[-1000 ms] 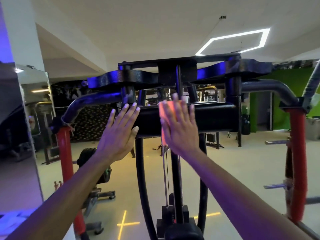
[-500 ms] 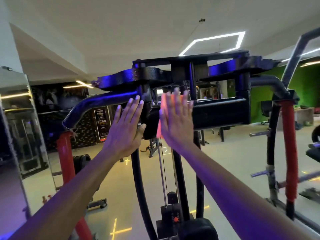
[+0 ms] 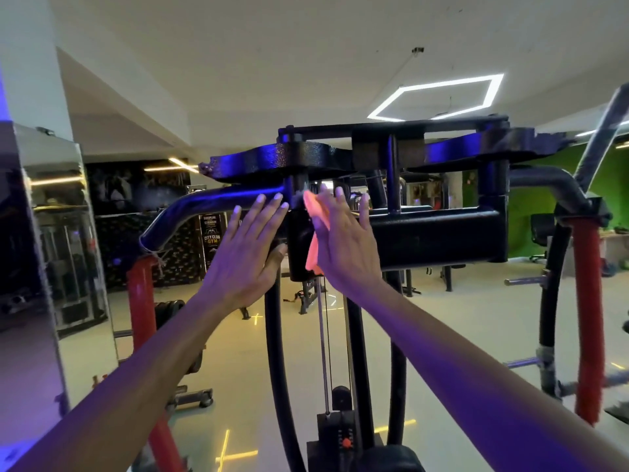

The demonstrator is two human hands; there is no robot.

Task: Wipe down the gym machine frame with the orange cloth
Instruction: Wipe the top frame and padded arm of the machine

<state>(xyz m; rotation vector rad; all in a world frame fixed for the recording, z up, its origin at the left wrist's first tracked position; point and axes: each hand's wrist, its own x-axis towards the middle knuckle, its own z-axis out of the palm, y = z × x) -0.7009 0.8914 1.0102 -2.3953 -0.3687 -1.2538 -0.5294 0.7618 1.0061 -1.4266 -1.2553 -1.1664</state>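
2 hands were raised to the upper cross-member of the gym machine frame [image 3: 439, 233], and the wiping step was in hand. Taken from the left: a mirrored panel [image 3: 61, 240] stood at the edge of view, then a red padded upright [image 3: 143, 301] under the bent left arm tube [image 3: 218, 202] of the frame. The left hand [image 3: 245, 257] lay flat against the frame just left of the vertical black housing [image 3: 299, 247], fingers [image 3: 260, 207] straight and spread wide, holding nothing; it was judged to be bracing. Just beside it, the right hand [image 3: 343, 247] pressed the orange cloth [image 3: 315, 229] flat against the housing at the junction with the horizontal bar, fingers straight and moderately spread, the cloth trapped under the palm rather than gripped.

Judged progress: mid-wipe at the left end of the central bar. The next move called for steady palm pressure and a sweep along the bar or up onto the plate [image 3: 282, 161] above, with care that the loose cloth did not slip free.

Limits of inspection: most of the cloth was hidden behind the right hand, only its left edge showing. Actual contact of the left palm with the frame could not be confirmed. Surface dirt could not be judged under the violet lighting. The second red upright [image 3: 587, 318] at far right was blurred.
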